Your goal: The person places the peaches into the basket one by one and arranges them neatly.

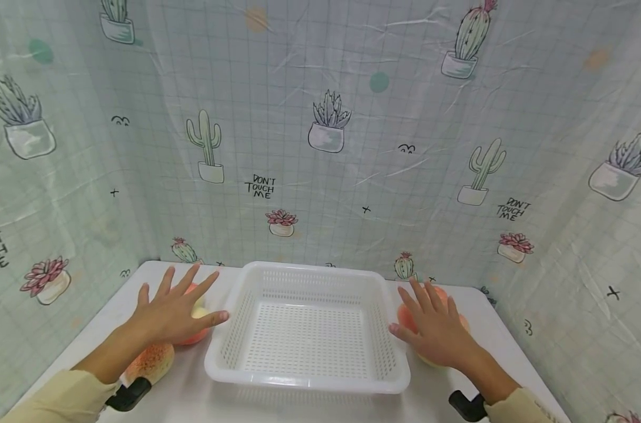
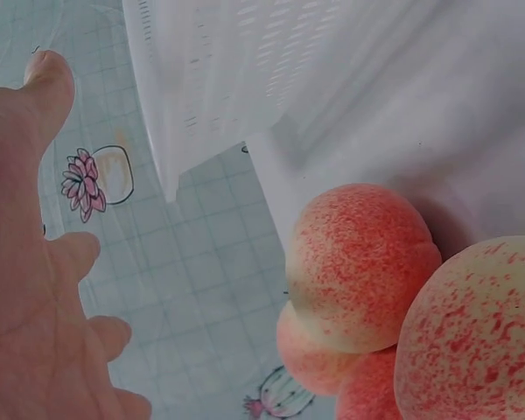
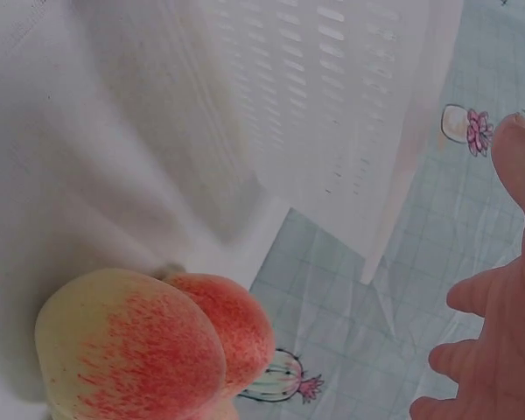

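A white perforated plastic basket (image 1: 309, 382) stands in the middle of the table with nothing in it. My left hand (image 1: 169, 311), fingers spread, hovers palm down over several peaches (image 1: 151, 361) left of the basket. The left wrist view shows these red-speckled peaches (image 2: 363, 267) bunched together below the palm. On the other side, my right hand (image 1: 436, 329) is held with fingers spread above more peaches (image 1: 406, 317), which it partly hides. In the right wrist view a yellow-and-red peach (image 3: 131, 346) lies against a redder one. Neither hand holds anything.
The white table (image 1: 167, 393) is enclosed at the back and sides by a cactus-print sheet (image 1: 320, 194). Black straps (image 1: 128, 395) circle both wrists, below beige sleeves (image 1: 61, 399). The basket's long near rim faces me.
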Available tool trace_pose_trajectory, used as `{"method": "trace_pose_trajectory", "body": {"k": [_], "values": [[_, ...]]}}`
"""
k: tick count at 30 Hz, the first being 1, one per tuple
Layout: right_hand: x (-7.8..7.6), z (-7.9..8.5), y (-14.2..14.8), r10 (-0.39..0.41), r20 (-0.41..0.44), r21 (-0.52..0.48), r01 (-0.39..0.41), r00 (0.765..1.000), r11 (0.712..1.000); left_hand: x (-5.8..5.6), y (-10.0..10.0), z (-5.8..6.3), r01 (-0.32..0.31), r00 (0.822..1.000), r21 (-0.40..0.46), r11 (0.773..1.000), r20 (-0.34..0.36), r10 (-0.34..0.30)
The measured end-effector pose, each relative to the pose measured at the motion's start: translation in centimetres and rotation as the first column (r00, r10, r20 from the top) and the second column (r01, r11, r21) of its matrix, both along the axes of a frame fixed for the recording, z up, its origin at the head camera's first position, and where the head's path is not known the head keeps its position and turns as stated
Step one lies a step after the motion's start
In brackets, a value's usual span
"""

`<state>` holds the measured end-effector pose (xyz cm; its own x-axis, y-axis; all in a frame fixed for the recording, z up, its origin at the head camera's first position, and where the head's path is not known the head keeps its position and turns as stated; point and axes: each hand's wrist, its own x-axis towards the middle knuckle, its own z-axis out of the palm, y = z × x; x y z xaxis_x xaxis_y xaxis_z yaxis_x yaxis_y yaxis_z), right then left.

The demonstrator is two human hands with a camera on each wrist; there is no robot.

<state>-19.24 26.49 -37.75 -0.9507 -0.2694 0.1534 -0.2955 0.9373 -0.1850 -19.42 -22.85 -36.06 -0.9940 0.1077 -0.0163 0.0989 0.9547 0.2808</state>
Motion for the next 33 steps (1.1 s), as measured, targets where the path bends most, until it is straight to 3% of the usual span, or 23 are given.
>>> {"method": "trace_pose_trajectory", "body": {"k": [9,25,33], "values": [[-0.2,-0.6,-0.4,0.002,0.014,0.012,-0.003,1.0,1.0,0.5,-0.8,-0.7,0.002,1.0,0.024,1.0,-0.031,-0.001],[-0.1,-1.6,-0.2,0.064,0.155,-0.198,-0.032,0.986,0.98,1.2,-2.2,-1.8,-0.011,1.0,0.051,0.999,-0.023,0.012],[-0.6,-1.7,-0.6,0.037,0.282,-0.327,0.059,0.959,0.943,1.2,-3.2,-2.5,-0.025,1.0,0.056,0.998,-0.006,0.026]]}}
